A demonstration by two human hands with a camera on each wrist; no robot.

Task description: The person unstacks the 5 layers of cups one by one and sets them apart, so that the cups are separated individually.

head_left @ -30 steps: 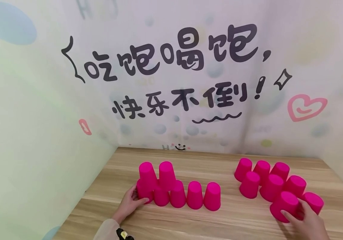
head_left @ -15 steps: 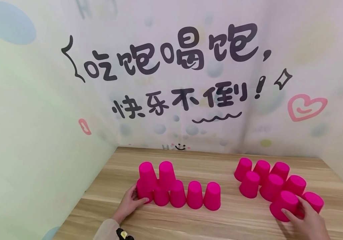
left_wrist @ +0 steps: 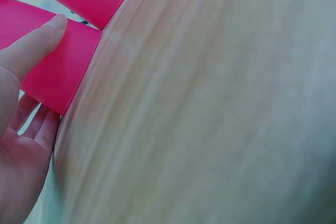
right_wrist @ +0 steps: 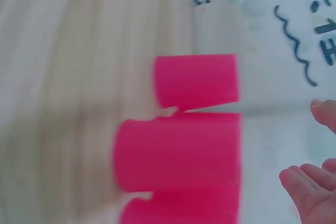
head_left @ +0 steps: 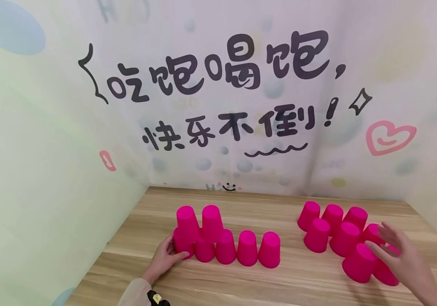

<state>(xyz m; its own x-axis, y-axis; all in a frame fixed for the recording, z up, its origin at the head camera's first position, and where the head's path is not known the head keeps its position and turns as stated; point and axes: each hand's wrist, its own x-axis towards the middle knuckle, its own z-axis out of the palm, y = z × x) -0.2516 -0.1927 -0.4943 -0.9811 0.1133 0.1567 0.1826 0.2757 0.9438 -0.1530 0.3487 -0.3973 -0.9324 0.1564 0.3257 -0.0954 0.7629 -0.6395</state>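
Note:
My left hand [head_left: 164, 258] grips the leftmost pink cup [left_wrist: 63, 72] of a row of upside-down cups, thumb on the near side and fingers on the far side. Two more cups stand on top of the row's left end, one of them this upper cup [head_left: 212, 223]. At the right, my right hand [head_left: 403, 255] hovers over a group of upside-down pink cups, thumb and fingers spread, holding nothing. Nearest below it is the front cup [head_left: 359, 263]; the hand partly hides the cups at the group's right end. The right wrist view has its fingertips [right_wrist: 295, 182] apart from the cups.
A wood-grain table [head_left: 302, 284] carries all the cups, with bare wood between the left row and right group. Behind rises a white wall [head_left: 187, 34] with black writing; a pale wall [head_left: 38, 170] closes the left side.
My right hand has let go of the front cup in the right group and risen above it. My left hand keeps its grip in the same place.

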